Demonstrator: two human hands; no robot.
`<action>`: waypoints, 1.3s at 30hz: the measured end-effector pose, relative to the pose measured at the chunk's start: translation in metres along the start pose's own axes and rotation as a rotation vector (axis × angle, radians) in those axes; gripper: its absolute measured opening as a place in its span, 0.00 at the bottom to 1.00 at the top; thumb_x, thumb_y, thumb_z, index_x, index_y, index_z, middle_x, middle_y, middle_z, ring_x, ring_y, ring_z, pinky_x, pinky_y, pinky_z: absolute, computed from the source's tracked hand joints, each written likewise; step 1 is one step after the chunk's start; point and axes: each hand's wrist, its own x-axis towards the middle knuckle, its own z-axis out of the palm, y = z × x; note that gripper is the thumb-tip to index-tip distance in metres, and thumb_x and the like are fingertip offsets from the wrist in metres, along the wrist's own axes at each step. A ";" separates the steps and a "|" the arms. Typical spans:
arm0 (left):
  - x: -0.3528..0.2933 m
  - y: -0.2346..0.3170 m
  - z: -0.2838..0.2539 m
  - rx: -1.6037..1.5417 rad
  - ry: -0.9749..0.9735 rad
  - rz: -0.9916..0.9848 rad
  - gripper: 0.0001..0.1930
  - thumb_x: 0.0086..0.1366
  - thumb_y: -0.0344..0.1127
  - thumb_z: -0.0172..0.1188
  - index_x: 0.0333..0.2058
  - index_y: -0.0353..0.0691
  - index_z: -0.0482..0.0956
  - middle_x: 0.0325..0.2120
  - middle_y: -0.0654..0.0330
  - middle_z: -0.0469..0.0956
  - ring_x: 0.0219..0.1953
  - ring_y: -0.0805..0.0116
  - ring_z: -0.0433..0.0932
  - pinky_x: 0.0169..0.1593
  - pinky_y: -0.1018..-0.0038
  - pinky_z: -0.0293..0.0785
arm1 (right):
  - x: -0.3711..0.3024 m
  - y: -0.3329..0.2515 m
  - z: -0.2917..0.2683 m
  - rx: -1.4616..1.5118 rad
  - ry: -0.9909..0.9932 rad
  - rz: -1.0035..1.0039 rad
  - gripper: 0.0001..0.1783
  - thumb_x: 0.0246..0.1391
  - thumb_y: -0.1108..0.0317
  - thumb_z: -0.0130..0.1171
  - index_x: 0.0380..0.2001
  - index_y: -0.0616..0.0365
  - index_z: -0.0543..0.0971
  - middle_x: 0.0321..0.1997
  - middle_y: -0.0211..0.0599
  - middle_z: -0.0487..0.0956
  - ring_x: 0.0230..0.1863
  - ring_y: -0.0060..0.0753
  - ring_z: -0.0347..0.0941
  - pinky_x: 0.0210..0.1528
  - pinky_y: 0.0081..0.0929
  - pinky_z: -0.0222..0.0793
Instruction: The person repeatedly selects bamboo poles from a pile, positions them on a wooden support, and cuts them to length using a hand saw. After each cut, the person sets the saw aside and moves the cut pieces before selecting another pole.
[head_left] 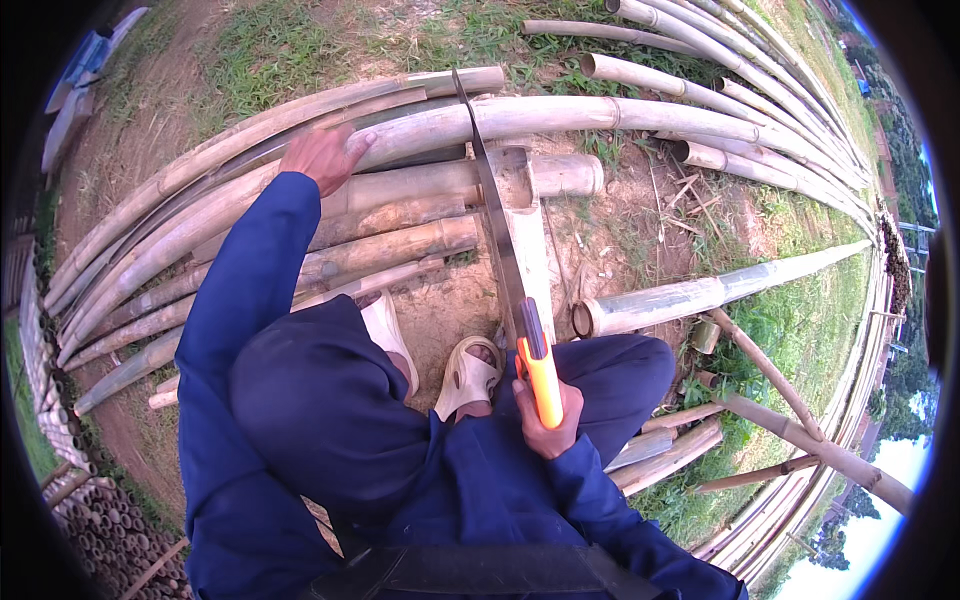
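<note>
In my right hand (pixel 552 424) is the orange and dark handle of a handsaw (pixel 489 190), with the fingers closed round it. Its long blade points away from me and lies across a long bamboo pole (pixel 560 113), near the middle of the view. My left hand (pixel 322 160) grips that same pole from above, to the left of the blade. Just right of the blade, a notched bamboo piece (pixel 516 178) sits beneath the pole, by a thick bamboo length (pixel 570 175). Whether the teeth have cut into the pole I cannot tell.
More bamboo poles (pixel 400 245) lie side by side at the left, close to my sandalled feet (pixel 470 375). At the right, a single pole (pixel 690 300) points its hollow end toward me. Several poles (pixel 690 85) fan out at the far right. Cut bamboo (pixel 110 530) is stacked at the lower left.
</note>
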 end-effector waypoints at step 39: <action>-0.028 0.016 0.004 0.087 0.197 0.137 0.32 0.72 0.61 0.51 0.62 0.41 0.70 0.53 0.50 0.75 0.58 0.52 0.73 0.62 0.56 0.69 | 0.043 0.011 -0.027 0.205 0.547 -0.146 0.03 0.65 0.77 0.57 0.39 0.66 0.77 0.23 0.30 0.76 0.22 0.19 0.70 0.26 0.19 0.67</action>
